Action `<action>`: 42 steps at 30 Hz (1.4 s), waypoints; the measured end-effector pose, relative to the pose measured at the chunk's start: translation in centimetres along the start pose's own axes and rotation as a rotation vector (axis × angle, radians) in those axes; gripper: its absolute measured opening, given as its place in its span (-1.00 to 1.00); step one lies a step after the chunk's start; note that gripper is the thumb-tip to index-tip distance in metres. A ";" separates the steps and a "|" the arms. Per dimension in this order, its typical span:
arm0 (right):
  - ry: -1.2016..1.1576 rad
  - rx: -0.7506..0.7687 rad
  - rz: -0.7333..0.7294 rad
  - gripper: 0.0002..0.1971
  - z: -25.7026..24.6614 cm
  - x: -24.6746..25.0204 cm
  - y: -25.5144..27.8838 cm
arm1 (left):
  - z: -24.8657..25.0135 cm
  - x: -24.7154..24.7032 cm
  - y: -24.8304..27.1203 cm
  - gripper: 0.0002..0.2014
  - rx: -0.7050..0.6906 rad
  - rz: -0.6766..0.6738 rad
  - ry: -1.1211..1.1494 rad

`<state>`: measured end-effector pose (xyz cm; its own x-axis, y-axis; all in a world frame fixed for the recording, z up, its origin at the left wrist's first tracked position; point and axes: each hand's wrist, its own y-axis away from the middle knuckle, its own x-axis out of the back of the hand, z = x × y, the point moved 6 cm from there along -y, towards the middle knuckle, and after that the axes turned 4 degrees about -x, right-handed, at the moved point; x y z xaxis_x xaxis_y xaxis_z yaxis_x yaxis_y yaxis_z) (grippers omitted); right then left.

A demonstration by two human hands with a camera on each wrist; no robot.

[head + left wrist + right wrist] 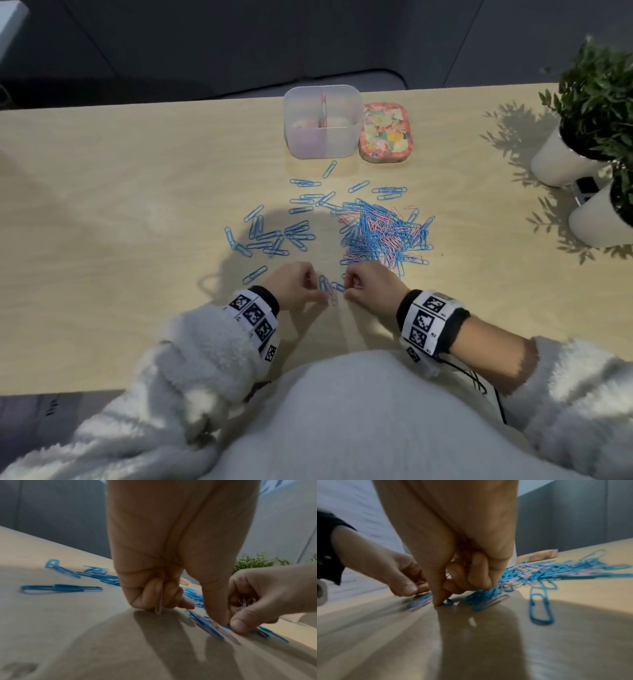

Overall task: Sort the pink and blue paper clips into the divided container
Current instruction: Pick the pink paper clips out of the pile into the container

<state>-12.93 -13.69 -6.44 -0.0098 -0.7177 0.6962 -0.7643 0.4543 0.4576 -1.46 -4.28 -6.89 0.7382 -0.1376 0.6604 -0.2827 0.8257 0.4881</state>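
Both hands working a few paper clips near the front of the bench.

The left hand has its fingers curled around a clip that hangs upright from its fist, thumb tip down on the small cluster, whose clips lie with long axes running roughly front to back. The right hand pinches clips in curled fingers, thumb pressed on a blue clip. Beyond lie scattered blue clips and the mixed pile, pointing every way. Farther back stands the divided container at the bench far edge, with bare wood to the left.
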 end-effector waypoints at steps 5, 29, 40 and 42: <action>0.056 -0.087 0.094 -0.94 1.5 1.7 0.5 | -0.7 0.2 0.4 -0.90 0.036 0.056 -0.012; -0.404 -0.053 -0.067 -0.90 -0.9 1.0 -1.0 | -1.6 3.9 1.0 -0.86 0.082 0.224 0.002; 0.243 0.131 -0.072 -0.84 -2.9 0.0 -1.4 | -1.8 3.0 1.2 -0.87 -0.036 0.223 -0.072; 0.274 0.131 -0.092 -0.83 -2.9 0.0 -1.5 | -1.8 2.3 1.1 -0.88 -0.047 0.193 -0.091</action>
<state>-9.89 -12.82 -5.52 0.2239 -0.5754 0.7866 -0.8306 0.3096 0.4629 1.06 -2.74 -5.84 0.6138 -0.0216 0.7892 -0.3834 0.8657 0.3219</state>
